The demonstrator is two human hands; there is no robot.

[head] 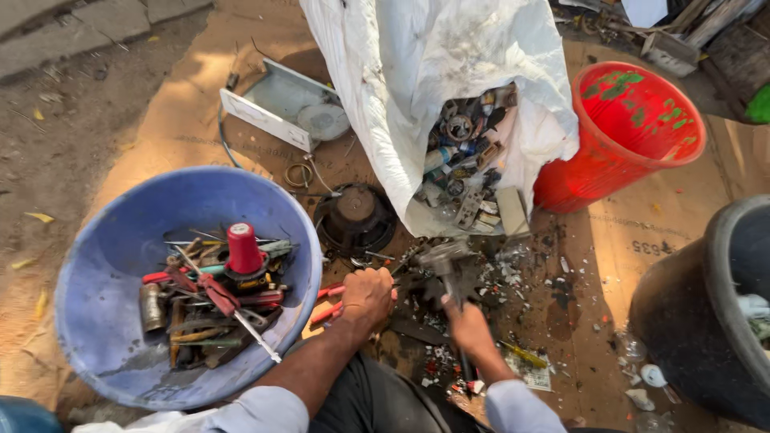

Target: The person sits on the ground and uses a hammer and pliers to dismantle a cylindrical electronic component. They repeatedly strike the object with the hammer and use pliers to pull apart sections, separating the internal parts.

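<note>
My left hand [367, 295] is a closed fist gripping red-handled pliers [327, 302], whose handles stick out to the left beside the blue basin. My right hand [469, 327] is closed around the handle of a hammer [446, 261]. The hammer's metal head is blurred and hangs over a dark scrap piece [417, 282] lying between the two hands. What the jaws of the pliers hold is hidden behind my fist. Broken bits and small debris [513, 273] litter the cardboard sheet [626, 240] around both hands.
A blue basin [120, 265] on the left holds several hand tools and a red-capped part [244, 248]. A white sack [401, 88] spills scrap metal behind the hands. A black speaker [357, 216], a metal box [277, 104], a red bucket [634, 120] and a black tub [698, 313] stand around.
</note>
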